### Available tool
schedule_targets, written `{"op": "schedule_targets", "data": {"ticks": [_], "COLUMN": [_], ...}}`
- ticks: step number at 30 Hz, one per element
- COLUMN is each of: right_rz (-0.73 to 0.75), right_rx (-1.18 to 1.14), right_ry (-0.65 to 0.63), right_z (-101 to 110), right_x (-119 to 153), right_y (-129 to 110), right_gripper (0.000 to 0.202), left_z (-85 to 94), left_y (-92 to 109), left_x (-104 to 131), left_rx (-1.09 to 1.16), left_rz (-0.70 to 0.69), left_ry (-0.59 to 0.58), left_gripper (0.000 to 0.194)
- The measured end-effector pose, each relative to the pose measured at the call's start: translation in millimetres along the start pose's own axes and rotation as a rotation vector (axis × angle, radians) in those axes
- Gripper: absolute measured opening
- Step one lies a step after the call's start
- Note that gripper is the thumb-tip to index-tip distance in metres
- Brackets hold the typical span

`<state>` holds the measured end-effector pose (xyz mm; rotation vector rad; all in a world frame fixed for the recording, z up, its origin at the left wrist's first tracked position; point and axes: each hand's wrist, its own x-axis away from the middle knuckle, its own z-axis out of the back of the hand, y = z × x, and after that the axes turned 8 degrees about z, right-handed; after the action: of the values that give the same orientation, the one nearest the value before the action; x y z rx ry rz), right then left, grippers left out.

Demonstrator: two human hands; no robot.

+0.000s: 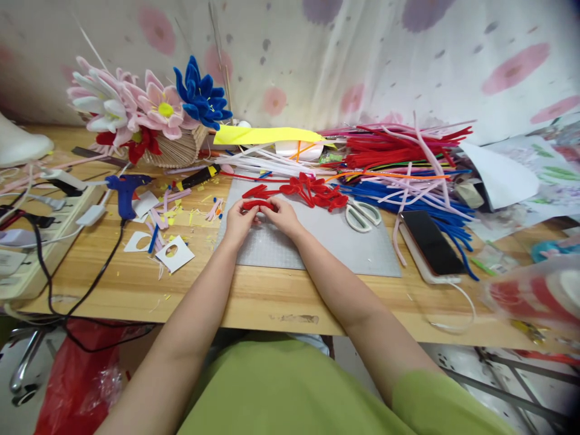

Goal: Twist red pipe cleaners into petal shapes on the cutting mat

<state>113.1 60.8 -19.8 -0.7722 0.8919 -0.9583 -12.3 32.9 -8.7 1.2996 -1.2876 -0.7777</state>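
Between my two hands is a short red pipe cleaner piece (257, 205), pinched at both ends above a grey cutting mat (281, 257). My left hand (240, 222) closes on its left end, and my right hand (281, 216) grips the right end with thumb and fingers. Just beyond my fingers lies a pile of bent red pipe cleaner shapes (312, 191). White-handled scissors (362, 216) rest on the mat to the right of the pile; their blades are hidden. My palms and some fingertips are out of sight.
Bundled pipe cleaners (399, 151) spread across the back right. A phone (431, 241) lies at right near a lidded cup (539, 293). At left are a blue glue gun (127, 194), cut white cards (176, 254), a power strip (49, 254) and fuzzy flowers (156, 106).
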Motion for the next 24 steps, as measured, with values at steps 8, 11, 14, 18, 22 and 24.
{"op": "schedule_targets", "data": {"ticks": [8,11,14,18,22,24], "right_rz": [-0.032,-0.014,0.016,0.018,-0.029,-0.064], "right_rx": [-0.026,-0.040,-0.043,-0.050,-0.073,-0.105], "right_ry": [0.198,0.203,0.153,0.073,0.147,0.186], "right_z": [-10.6,-10.4,-11.6,-15.1,-14.5,-12.7], "right_x": [-0.3,-1.1,-1.8,-2.7,-2.9,-2.8], "right_y": [2.7,1.7,2.5,6.4,6.9,6.3], "right_gripper": [0.015,0.016,0.018,0.015,0.013,0.014], "left_z": [-1.9,-5.4,-8.7,-9.7,-9.0,-8.5], "left_y": [-5.4,-5.3,-3.1,-2.0,-5.3,-7.1], "left_x": [-2.7,-4.0,-4.4,-4.1,-3.7,-3.5], "left_rx": [-0.069,-0.033,0.051,0.057,-0.043,-0.069], "left_rz": [-0.007,-0.032,-0.035,-0.062,-0.076,-0.076], "left_ry": [-0.029,0.015,0.062,0.100,0.052,0.012], "left_gripper": [0.034,0.028,0.018,0.014,0.020,0.025]}}
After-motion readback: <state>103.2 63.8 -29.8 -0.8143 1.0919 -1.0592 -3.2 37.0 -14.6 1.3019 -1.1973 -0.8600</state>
